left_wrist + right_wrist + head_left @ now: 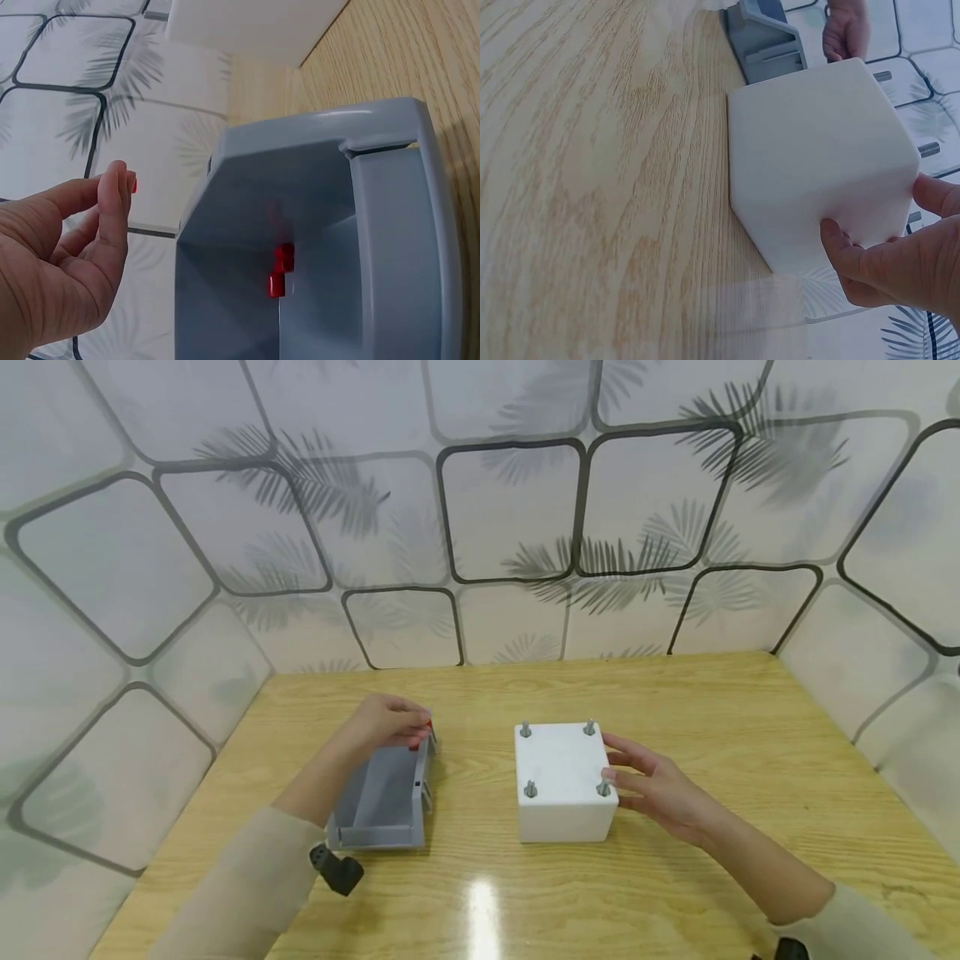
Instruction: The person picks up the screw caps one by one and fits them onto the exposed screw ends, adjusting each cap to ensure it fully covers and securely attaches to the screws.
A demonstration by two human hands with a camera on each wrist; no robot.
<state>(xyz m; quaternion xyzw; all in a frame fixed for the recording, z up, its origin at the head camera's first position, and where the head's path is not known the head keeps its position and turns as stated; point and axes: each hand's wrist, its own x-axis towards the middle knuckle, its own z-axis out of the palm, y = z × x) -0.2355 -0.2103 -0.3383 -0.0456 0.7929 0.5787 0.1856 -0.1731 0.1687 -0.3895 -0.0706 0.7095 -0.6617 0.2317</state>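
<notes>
My left hand (386, 722) is raised over the far end of a grey open bin (378, 837). Its fingertips pinch a small red piece (134, 184), mostly hidden by the fingers in the left wrist view. Inside the bin, small red cylindrical pieces (276, 284) lie on the bottom. A white box-shaped block (564, 822) stands on the table to the right, with upright metal bolts (531, 789) at its top corners. My right hand (663, 793) holds the block's right side, thumb by the near right bolt and fingers spread along the side face.
The wood-grain table (472, 810) shows between the bin and the block. A patterned fabric wall (517, 618) rises along the back and both sides. Black wrist devices (337, 870) sit at the sleeves.
</notes>
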